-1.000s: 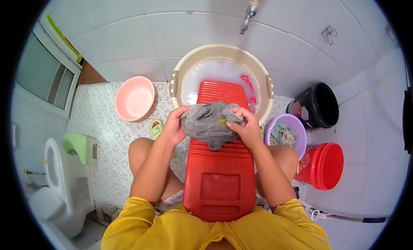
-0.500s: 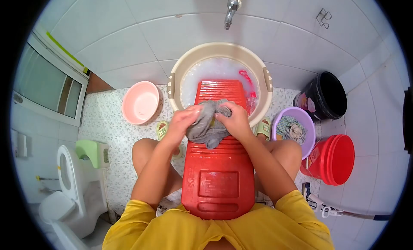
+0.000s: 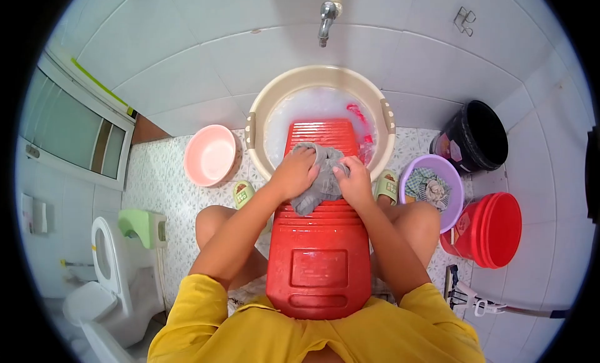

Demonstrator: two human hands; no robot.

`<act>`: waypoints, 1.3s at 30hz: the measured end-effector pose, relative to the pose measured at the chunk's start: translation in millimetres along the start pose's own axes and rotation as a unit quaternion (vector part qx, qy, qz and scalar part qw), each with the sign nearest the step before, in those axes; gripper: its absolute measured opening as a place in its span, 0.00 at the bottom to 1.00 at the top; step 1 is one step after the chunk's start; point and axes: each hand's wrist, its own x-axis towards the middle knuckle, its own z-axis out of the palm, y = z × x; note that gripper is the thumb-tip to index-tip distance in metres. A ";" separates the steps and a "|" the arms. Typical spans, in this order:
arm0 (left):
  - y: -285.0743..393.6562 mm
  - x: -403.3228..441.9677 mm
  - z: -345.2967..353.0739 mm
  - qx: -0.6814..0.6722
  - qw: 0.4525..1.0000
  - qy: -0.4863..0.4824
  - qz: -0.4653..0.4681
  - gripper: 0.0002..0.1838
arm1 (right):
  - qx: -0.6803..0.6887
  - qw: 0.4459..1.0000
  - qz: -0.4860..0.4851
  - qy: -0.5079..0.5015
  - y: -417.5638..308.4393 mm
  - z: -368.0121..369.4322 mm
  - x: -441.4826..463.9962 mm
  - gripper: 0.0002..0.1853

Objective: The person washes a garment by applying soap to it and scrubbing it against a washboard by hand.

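Note:
A wet grey cloth [image 3: 322,186] is bunched over the ribbed part of a red washboard [image 3: 319,238]. My left hand [image 3: 296,174] lies over the cloth's left side, its fingers bent into the fabric. On the right side, my right hand [image 3: 354,178] pinches the cloth between thumb and fingers. The washboard's far end rests in a large beige basin [image 3: 257,100] of cloudy, sudsy water, and its near end is against my body. Something pink and red [image 3: 357,114] lies in the water at the basin's right side.
A pink basin [image 3: 210,155] stands on the floor to the left. At the right are a purple basin [image 3: 460,194] with cloths, a black bucket [image 3: 478,138] and a red bucket [image 3: 490,230]. Beyond the large basin is a tap [image 3: 326,22]. A green stool [image 3: 144,226] and toilet stand left.
My left hand has shifted from the cloth's left edge onto its top. The cloth has been turned and bunched up, and now hangs lower at its left. The view has tilted slightly.

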 end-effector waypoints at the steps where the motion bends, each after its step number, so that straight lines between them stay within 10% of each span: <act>1: 3.0 -12.7 1.5 -0.001 0.994 0.056 0.090 0.19 | 0.004 1.000 -0.006 -0.006 -2.8 -1.1 0.5 0.11; 8: 18.9 -44.7 -14.0 0.007 0.990 0.006 0.141 0.22 | 0.048 0.992 -0.022 -0.113 -5.9 -6.1 7.0 0.10; 14: 4.4 31.5 0.3 0.025 0.997 -0.062 -0.041 0.14 | 0.021 0.996 -0.025 -0.083 -0.1 -1.3 3.9 0.11; 23: 5.8 -49.6 -19.7 -0.043 0.992 0.011 0.120 0.20 | 0.038 0.998 -0.024 -0.053 6.3 2.9 2.1 0.10; 35: 24.8 16.6 -2.1 0.019 0.995 -0.039 -0.087 0.18 | 0.023 0.999 -0.031 -0.031 1.3 1.0 0.6 0.09; 39: 10.6 -21.7 5.2 -0.020 0.998 0.054 0.005 0.16 | 0.013 0.998 -0.032 -0.049 2.0 0.2 1.2 0.09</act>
